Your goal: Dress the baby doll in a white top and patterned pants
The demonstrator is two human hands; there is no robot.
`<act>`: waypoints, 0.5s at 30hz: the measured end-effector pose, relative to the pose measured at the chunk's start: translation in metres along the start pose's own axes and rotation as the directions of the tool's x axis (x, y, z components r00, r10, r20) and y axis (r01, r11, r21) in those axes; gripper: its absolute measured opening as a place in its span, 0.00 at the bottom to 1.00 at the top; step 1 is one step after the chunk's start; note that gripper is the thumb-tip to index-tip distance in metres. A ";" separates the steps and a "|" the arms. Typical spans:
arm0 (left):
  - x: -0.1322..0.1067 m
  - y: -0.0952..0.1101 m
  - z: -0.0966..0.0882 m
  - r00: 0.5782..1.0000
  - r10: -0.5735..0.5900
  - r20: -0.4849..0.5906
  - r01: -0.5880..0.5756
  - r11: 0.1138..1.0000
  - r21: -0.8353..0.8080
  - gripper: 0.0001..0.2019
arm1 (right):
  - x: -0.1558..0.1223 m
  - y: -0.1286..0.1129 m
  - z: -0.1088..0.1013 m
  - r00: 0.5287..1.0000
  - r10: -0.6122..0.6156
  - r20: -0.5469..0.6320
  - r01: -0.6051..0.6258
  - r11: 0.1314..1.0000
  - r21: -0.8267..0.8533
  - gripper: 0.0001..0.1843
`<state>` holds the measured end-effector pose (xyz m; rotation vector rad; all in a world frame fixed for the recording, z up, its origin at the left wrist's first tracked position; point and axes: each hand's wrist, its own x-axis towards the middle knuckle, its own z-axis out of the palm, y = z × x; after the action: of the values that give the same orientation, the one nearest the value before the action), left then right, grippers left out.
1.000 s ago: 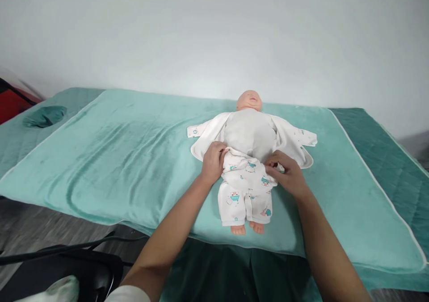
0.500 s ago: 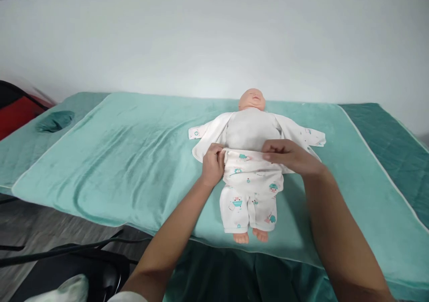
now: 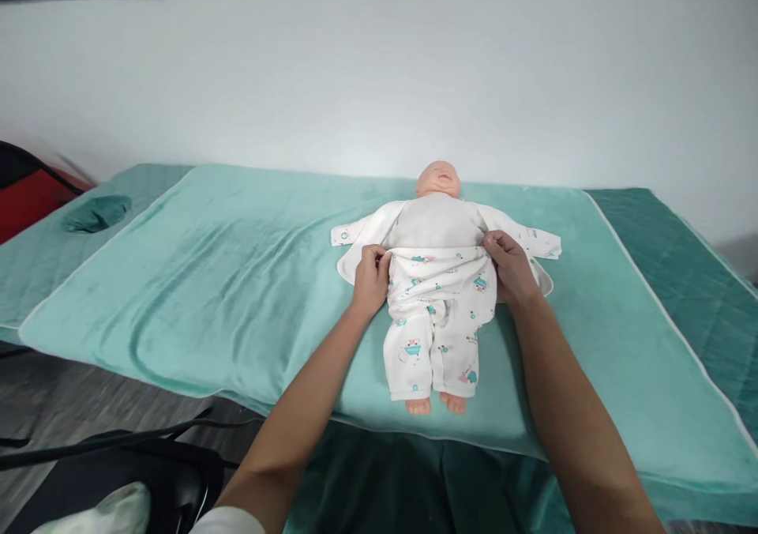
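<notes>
A baby doll [image 3: 439, 178] lies on its back on a teal blanket [image 3: 237, 281], head toward the wall. It wears white printed trousers [image 3: 435, 321], and an open white jacket [image 3: 361, 238] is spread under its grey torso. My left hand [image 3: 370, 277] pinches the trousers' waistband at the doll's left side in view. My right hand [image 3: 510, 265] grips the waistband on the other side. The waistband sits across the doll's belly. Bare feet stick out at the trouser cuffs.
The blanket covers a padded teal table [image 3: 681, 265] against a white wall. A dark green cloth lump [image 3: 95, 212] lies at the far left, beside something red [image 3: 29, 194]. A black chair [image 3: 148, 471] with a white cloth stands at the lower left.
Both hands have drawn the trousers' waistband up from the doll's hips to its belly. My right hand moved from the middle of the waistband out to the doll's side.
</notes>
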<state>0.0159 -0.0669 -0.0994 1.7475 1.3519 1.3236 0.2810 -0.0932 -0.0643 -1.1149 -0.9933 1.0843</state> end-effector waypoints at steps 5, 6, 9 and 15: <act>0.020 0.007 0.004 0.999 -0.029 0.014 0.029 0.999 -0.026 0.03 | -0.003 0.003 -0.016 0.987 -0.044 0.156 0.053 0.997 -0.057 0.20; 0.025 0.008 0.005 0.999 -0.033 0.018 0.033 0.999 -0.022 0.03 | -0.003 0.003 -0.020 0.981 -0.049 0.187 0.062 0.996 -0.067 0.19; 0.034 0.008 0.008 0.997 -0.062 0.046 0.062 0.998 0.009 0.05 | -0.002 0.004 -0.026 0.964 -0.041 0.264 0.067 0.994 -0.087 0.17; 0.028 0.004 0.013 0.992 -0.102 0.072 0.097 0.993 0.071 0.06 | 0.004 0.010 -0.016 0.987 -0.142 0.080 0.151 0.981 -0.120 0.15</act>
<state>0.0294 -0.0401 -0.0903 1.7323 1.4363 1.1589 0.2958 -0.0915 -0.0769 -1.0920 -1.1954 0.9586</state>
